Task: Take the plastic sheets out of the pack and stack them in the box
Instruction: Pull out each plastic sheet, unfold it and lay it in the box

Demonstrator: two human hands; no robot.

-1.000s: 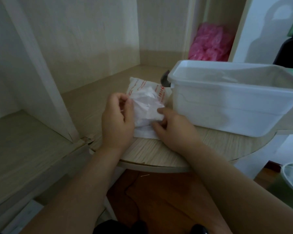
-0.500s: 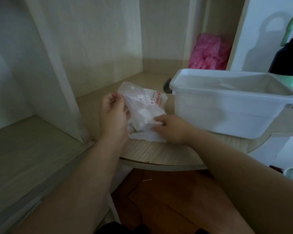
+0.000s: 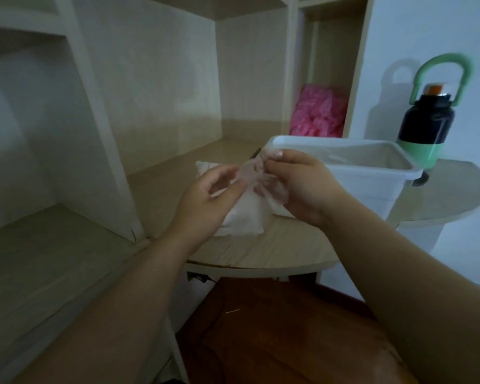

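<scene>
1. At centre frame, above the tabletop [image 3: 275, 245]: one plastic sheet [image 3: 254, 174], thin, clear and crumpled. It is held in the air between both hands, just over the pack [image 3: 244, 217] and just left of the box [image 3: 358, 176].
2. Left hand [image 3: 208, 195]: thumb and curled fingers pinch the sheet's left edge, as far as the blur allows.
3. Right hand [image 3: 302, 187]: fingertips pinch the upper part, and the rest drapes across the palm.
4. Pack: white, lying flat on the tabletop under the hands, near the box's left end.
5. Step in hand, as judged: opening the sheet out before stacking.
   - Keep the pinches at opposite edges.
   - Draw the hands apart gently, with only light tension so the film neither tears nor clings to itself.
   - Then carry it right, over the rim, and lay it flat.
6. Orientation:
   - The sheet's long axis runs left to right between the pinches, dipping toward lower right.
   - The pack's long axis runs upper left to lower right.
   - The pack's mouth is hidden.
</scene>
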